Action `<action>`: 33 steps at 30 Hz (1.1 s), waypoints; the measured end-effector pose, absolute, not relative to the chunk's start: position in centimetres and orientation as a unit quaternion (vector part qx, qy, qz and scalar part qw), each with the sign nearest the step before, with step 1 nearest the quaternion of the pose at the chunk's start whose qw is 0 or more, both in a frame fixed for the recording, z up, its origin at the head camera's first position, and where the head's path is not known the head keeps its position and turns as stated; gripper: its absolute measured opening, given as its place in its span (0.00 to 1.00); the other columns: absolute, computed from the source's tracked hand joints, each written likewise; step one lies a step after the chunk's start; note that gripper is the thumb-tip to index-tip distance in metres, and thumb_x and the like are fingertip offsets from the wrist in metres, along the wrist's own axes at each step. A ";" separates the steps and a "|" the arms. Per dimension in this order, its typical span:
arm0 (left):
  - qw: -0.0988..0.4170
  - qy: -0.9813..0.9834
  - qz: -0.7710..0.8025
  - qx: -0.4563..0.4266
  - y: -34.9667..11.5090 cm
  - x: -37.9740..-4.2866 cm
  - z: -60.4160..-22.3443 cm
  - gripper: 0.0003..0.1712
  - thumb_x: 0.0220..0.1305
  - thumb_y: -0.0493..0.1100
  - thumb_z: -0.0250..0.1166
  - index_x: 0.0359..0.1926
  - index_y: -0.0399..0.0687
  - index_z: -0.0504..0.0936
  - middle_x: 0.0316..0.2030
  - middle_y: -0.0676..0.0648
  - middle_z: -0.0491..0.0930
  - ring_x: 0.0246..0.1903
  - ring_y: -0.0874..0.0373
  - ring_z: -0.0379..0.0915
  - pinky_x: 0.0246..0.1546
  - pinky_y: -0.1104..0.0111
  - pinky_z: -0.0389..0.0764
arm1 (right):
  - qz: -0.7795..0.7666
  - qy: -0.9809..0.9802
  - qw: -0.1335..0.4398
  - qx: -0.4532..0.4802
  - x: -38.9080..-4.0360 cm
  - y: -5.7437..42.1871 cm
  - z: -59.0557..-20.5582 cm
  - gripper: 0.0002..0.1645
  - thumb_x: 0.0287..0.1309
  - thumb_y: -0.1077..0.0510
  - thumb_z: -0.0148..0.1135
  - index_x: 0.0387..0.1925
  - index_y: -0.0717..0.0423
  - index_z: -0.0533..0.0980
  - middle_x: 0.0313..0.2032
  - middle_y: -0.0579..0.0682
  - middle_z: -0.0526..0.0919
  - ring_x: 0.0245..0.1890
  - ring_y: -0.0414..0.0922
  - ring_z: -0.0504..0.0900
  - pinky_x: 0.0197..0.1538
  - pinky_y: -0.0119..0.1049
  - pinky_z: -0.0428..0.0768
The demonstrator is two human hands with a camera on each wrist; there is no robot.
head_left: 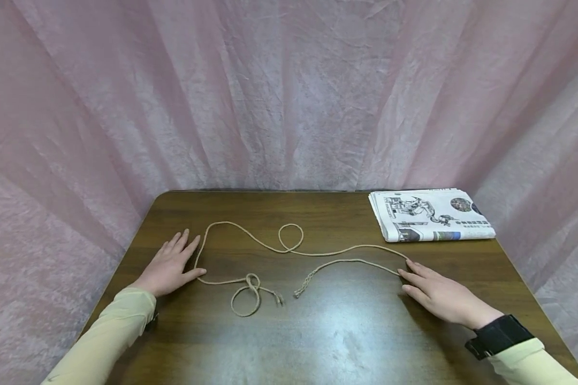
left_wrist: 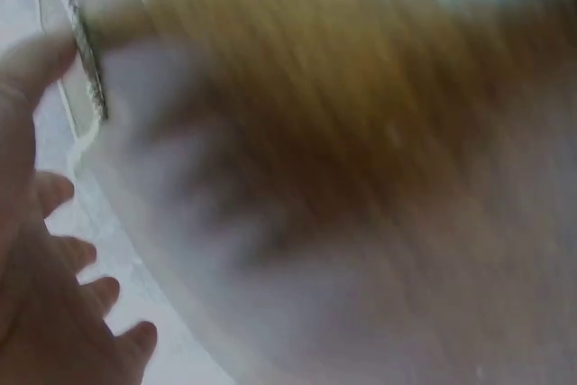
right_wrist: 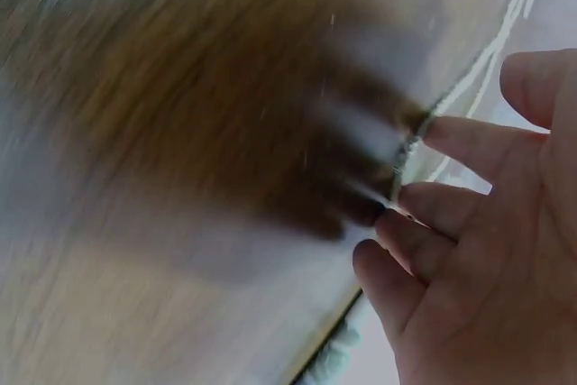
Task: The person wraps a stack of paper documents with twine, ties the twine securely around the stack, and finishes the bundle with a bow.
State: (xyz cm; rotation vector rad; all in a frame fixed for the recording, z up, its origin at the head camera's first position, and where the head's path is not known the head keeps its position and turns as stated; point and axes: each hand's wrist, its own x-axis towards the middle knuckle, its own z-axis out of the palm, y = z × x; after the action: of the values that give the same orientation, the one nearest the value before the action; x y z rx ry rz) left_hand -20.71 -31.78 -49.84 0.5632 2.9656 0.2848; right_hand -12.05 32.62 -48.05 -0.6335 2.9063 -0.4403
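A thin beige rope (head_left: 290, 251) lies in a long curve across the brown table, with one small loop near the middle. Toward the left, part of it forms a knotted figure with two loops (head_left: 253, 289), beside a frayed end. The other end (head_left: 304, 283), also knotted and frayed, points to the front centre. My left hand (head_left: 166, 267) rests with fingers spread at the rope's left bend, thumb over the strand (left_wrist: 83, 51). At the right bend, the straight fingertips of my right hand (head_left: 445, 294) touch the rope (right_wrist: 469, 74) and partly hide it.
A folded newspaper (head_left: 431, 215) lies at the table's back right corner. Behind the wooden table (head_left: 318, 347) hangs a pink velvety curtain (head_left: 289, 96), close to the back edge. Dark bands circle both wrists.
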 end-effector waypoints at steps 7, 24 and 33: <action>0.041 0.984 0.084 0.154 -31.4 -20.0 -48.7 0.48 0.73 0.55 0.63 0.80 0.38 0.50 0.78 0.27 0.41 0.75 0.27 0.38 0.69 0.32 0.45 | -0.108 0.976 0.042 -0.187 -12.0 33.5 -47.5 0.30 0.75 0.43 0.56 0.63 0.61 0.78 0.67 0.70 0.71 0.66 0.67 0.71 0.62 0.65 0.71; 0.111 0.973 0.063 0.194 -20.0 -14.5 -49.3 0.39 0.77 0.61 0.53 0.80 0.53 0.58 0.80 0.39 0.48 0.77 0.36 0.43 0.62 0.24 0.52 | -0.121 0.943 0.007 -0.310 -16.4 23.6 -49.3 0.40 0.72 0.45 0.60 0.75 0.64 0.63 0.73 0.68 0.62 0.71 0.70 0.61 0.68 0.65 0.64; 0.135 0.986 0.086 0.050 -26.4 -17.5 -49.7 0.43 0.80 0.64 0.43 0.82 0.48 0.45 0.79 0.29 0.33 0.74 0.24 0.30 0.62 0.23 0.39 | -0.110 0.952 0.050 -0.281 -15.3 25.3 -48.9 0.40 0.75 0.42 0.55 0.75 0.63 0.64 0.74 0.65 0.63 0.73 0.66 0.60 0.69 0.64 0.64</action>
State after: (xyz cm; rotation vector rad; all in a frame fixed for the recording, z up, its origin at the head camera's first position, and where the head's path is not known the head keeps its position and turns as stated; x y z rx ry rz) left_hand -17.55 -26.42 -49.73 0.1441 2.8555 0.2492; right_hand -15.26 25.34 -48.94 -0.8564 2.8992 -0.3351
